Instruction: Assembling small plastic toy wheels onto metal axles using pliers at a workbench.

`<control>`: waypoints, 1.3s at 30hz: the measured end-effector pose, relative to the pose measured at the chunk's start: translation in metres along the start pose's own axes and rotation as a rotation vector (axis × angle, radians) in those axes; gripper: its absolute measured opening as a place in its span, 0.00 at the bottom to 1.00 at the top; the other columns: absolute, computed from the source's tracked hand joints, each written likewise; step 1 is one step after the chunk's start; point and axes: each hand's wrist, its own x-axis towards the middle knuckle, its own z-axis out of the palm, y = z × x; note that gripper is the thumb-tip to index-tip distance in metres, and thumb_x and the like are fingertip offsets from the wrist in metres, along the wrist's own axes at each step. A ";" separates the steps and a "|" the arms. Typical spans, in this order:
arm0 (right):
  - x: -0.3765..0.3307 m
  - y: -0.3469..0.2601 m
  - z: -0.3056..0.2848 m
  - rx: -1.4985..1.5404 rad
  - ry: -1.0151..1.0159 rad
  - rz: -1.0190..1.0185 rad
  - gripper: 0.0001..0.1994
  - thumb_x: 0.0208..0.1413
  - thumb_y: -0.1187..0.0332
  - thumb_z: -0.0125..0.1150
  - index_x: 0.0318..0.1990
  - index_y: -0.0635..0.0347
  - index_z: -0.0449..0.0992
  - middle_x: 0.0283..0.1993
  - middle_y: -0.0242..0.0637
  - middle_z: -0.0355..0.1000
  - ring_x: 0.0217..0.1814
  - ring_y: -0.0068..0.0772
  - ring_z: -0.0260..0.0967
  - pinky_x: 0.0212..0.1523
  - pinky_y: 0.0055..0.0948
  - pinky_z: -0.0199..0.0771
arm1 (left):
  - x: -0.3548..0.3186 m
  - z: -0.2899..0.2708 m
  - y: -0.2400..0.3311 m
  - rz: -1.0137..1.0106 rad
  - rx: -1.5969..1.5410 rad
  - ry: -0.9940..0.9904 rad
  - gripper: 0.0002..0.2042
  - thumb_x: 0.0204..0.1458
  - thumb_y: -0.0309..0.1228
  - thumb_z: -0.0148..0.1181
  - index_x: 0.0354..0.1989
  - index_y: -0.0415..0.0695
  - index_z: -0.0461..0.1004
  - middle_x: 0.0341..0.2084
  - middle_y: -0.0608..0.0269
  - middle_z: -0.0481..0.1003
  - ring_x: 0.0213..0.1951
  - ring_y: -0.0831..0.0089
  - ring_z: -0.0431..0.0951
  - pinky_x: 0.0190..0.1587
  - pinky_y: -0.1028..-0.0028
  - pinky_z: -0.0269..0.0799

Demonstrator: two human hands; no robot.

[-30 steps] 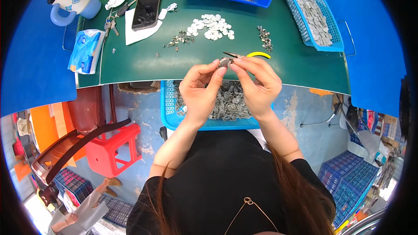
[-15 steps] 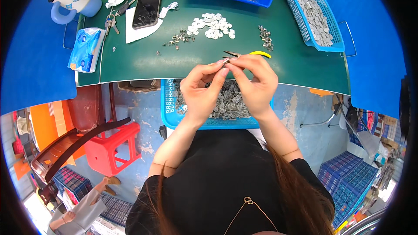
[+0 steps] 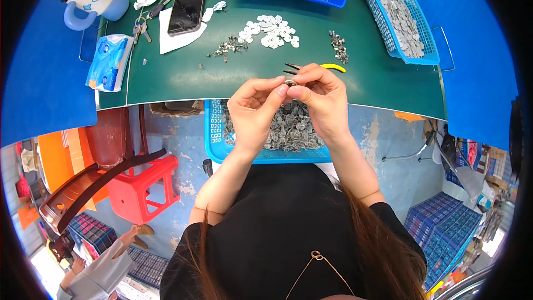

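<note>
My left hand (image 3: pixel 251 112) and my right hand (image 3: pixel 326 103) meet above the near table edge, thumbs and forefingers pinched on one small dark-and-silver metal part (image 3: pixel 290 83). Fingertips cover much of it, so its exact kind cannot be told. Just beyond my right fingers lie pliers with a yellow handle (image 3: pixel 334 68), partly hidden. Farther off is a heap of small white flat pieces (image 3: pixel 271 32). Tiny metal clips (image 3: pixel 229 48) are scattered left of it, and a second little pile of clips (image 3: pixel 338 48) is on the right. Beneath my hands, a light-blue basket (image 3: pixel 214 133) holds many assembled-looking grey pieces (image 3: pixel 294 128).
Two blue bins (image 3: pixel 317 1) of small metal parts stand at the back. A blue basket (image 3: pixel 411 60) of grey flat pieces is at right. A phone (image 3: pixel 189 8), keys (image 3: pixel 141 30), tissue pack (image 3: pixel 111 62) and mug (image 3: pixel 97 0) sit left. A red stool (image 3: pixel 133 191) and another person (image 3: pixel 105 266) are behind left.
Both hands have shifted slightly, and the right fingers have curled closer around the metal part, which is turned differently. The other person's arm at lower left has moved.
</note>
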 end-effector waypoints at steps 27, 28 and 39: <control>-0.008 -0.071 -0.017 -1.378 -0.153 -0.445 0.19 0.44 0.72 0.68 0.45 0.61 0.70 0.45 0.43 0.68 0.46 0.45 0.67 0.45 0.35 0.68 | 0.000 -0.021 0.003 0.468 0.456 0.006 0.06 0.54 0.15 0.54 0.39 0.34 0.70 0.37 0.49 0.77 0.41 0.66 0.79 0.46 0.72 0.77; -0.006 -0.077 -0.012 -1.381 -0.175 -0.590 0.20 0.43 0.72 0.69 0.45 0.60 0.71 0.45 0.43 0.68 0.46 0.45 0.67 0.45 0.35 0.67 | -0.001 -0.022 0.004 0.467 0.457 0.006 0.06 0.54 0.15 0.54 0.39 0.34 0.70 0.37 0.49 0.77 0.41 0.66 0.79 0.46 0.72 0.77; -0.001 -0.098 0.006 -1.716 -0.392 -0.862 0.22 0.33 0.68 0.73 0.43 0.54 0.78 0.41 0.33 0.70 0.43 0.36 0.66 0.41 0.34 0.61 | 0.000 -0.024 0.007 0.523 0.521 -0.021 0.06 0.52 0.14 0.56 0.38 0.35 0.72 0.38 0.50 0.76 0.41 0.66 0.78 0.46 0.72 0.75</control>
